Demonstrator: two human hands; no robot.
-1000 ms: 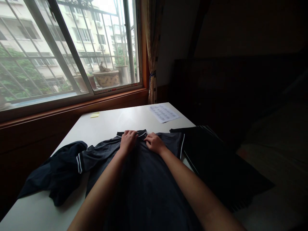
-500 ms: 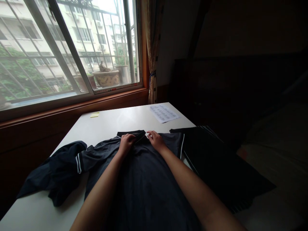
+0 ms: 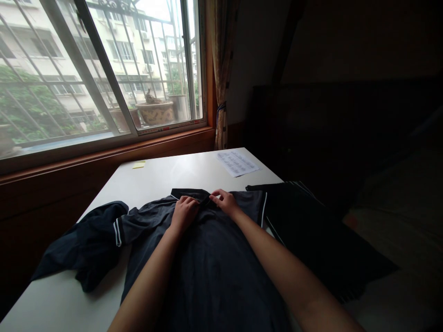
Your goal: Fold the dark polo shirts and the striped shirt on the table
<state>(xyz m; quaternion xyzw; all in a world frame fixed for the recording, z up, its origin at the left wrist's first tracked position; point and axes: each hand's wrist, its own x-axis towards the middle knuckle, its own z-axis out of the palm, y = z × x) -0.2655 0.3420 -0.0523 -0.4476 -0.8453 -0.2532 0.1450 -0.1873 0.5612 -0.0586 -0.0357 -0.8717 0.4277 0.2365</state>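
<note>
A dark grey-blue polo shirt (image 3: 221, 258) lies spread on the white table (image 3: 159, 177), its collar (image 3: 188, 192) at the far side. White stripes edge the sleeves and collar. My left hand (image 3: 185, 212) rests at the left of the neck opening, its fingers curled on the collar's front edge. At the right of the opening, my right hand (image 3: 224, 202) pinches the collar between thumb and forefinger. The fingertips of the two hands are close together, and the cloth right between them is too dark to make out.
A crumpled dark garment (image 3: 93, 244) lies left of the shirt. To the right is a black garment (image 3: 318, 235) hanging past the table's edge. Printed paper (image 3: 238, 163) and a yellow sticky note (image 3: 139, 164) lie at the back, below the window (image 3: 104, 69) and curtain (image 3: 222, 69).
My left hand has shifted slightly right and nearer to me along the collar. The right hand's fingers have closed on the collar, where they were spread before. The view has turned slightly.
</note>
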